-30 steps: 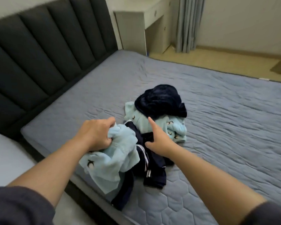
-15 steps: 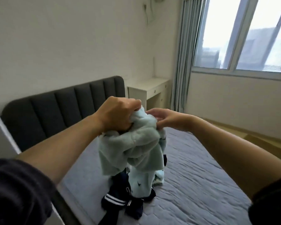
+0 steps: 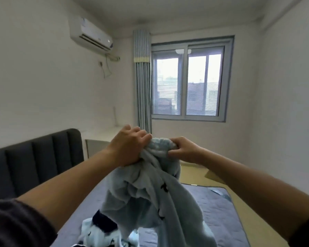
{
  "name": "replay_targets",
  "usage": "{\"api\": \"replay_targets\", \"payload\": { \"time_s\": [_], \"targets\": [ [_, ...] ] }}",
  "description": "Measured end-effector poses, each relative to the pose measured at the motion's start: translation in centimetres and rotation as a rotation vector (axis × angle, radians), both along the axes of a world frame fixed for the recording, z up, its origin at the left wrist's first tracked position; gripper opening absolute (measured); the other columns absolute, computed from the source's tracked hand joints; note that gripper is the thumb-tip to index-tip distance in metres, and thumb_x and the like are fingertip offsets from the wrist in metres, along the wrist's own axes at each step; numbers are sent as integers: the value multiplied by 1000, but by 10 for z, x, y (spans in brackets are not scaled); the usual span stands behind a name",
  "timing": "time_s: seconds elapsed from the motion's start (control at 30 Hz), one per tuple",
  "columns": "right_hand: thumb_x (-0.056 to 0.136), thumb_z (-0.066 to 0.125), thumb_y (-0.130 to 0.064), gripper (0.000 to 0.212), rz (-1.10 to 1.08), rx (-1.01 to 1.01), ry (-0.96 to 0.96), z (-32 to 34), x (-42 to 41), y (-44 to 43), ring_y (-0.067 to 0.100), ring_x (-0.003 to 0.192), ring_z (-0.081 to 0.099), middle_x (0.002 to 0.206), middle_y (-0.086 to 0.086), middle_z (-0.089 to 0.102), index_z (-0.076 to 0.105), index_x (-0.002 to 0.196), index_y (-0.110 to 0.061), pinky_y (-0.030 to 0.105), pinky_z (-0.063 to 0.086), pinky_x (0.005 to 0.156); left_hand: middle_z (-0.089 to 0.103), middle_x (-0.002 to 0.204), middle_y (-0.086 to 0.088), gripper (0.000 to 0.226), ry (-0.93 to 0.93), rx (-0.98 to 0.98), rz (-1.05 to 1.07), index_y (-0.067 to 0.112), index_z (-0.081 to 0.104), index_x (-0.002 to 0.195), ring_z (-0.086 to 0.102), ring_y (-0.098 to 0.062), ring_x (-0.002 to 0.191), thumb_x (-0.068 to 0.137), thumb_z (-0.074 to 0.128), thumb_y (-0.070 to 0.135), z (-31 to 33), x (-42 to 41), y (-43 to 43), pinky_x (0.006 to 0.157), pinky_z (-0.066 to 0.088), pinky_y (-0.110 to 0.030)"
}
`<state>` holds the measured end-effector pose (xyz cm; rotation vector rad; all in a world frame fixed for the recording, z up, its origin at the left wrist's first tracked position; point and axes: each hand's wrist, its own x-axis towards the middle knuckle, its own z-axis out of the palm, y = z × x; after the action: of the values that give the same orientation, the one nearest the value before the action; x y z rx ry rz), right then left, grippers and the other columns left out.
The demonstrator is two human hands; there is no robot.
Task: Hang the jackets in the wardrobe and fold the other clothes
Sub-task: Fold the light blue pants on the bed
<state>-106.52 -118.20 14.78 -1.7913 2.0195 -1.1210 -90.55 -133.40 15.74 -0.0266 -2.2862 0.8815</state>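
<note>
Held up over the grey-blue quilted bed [image 3: 212,209] hangs the pale blue fleece garment with small dark prints [image 3: 150,193], bunched at the top. The left hand [image 3: 130,147] fists a wad of it, fingers curled tight. The right hand [image 3: 183,150] pinches the edge just beside. It looks soft, light and floppy, so the best hold is probably two corners of that top edge, spread wide.

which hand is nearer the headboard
Left. The left hand grips the blue garment on the headboard side. The right hand pinches the garment's top farther away, on the window side.
</note>
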Motion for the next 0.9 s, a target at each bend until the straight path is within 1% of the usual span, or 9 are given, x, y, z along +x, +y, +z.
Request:
{"api": "replay_targets", "payload": {
  "time_s": [0.1,0.23,0.3,0.37,0.47,0.53,0.63,0.73,0.9],
  "targets": [
    [90,57,-6,17,-26,104,-21,15,-8,21,17,78,56,85,9,61,63,101,6,29,48,71,62,74,3,24,-85,60,8,21,55,81,60,-20,71,71,56,43,2,-17,-4,67,39,-31],
    [87,55,-43,31,-339,620,799,17,-30,65,18,71,58,77,-1,63,66,83,-14,32,50,75,56,81,12,32,-357,134,60,34,41,91,56,-13,79,73,49,59,0,-23,-24,79,36,-32],
    [91,45,-47,35,-442,662,1166,26,-40,84,19,81,62,85,-2,67,67,92,-20,37,45,94,54,80,12,40,-466,147,65,35,38,93,54,-12,75,71,50,67,-6,-26,-27,77,31,-31],
    [94,40,-45,35,-469,670,1316,43,-50,97,17,95,62,95,-4,69,66,101,-24,45,25,112,60,80,9,46,-482,83,65,33,46,94,57,-14,75,73,43,74,-7,-30,-27,78,30,-31],
    [95,39,-47,34,-530,644,1371,61,-58,112,14,97,63,96,-6,70,67,95,-26,47,13,116,67,85,8,33,-406,156,27,28,58,87,62,-15,82,86,48,60,8,-29,-39,83,35,-21],
    [95,41,-43,30,-548,566,1404,62,-63,117,12,93,63,93,-8,69,66,88,-28,42,17,115,63,76,11,24,-376,275,1,30,56,76,58,-10,74,85,57,52,15,-27,-47,69,27,-8],
    [92,53,-38,20,-525,402,1172,71,-68,123,10,83,57,94,-10,64,66,84,-25,33,38,97,56,71,10,24,-415,431,69,27,57,70,53,-10,70,79,67,46,28,-26,-53,65,30,-21],
    [91,59,-23,15,-475,392,800,82,-71,129,12,80,54,84,-9,60,65,77,-22,24,41,71,64,95,-6,33,-609,502,238,12,69,88,56,-19,84,79,70,44,38,-21,-63,75,43,-31],
    [92,57,-21,30,-502,578,894,93,-77,140,0,62,45,69,-16,51,51,64,-31,13,33,55,62,104,-2,42,-741,347,452,18,66,99,58,-20,95,75,67,52,16,-9,-73,77,47,-28]
  ]
}}
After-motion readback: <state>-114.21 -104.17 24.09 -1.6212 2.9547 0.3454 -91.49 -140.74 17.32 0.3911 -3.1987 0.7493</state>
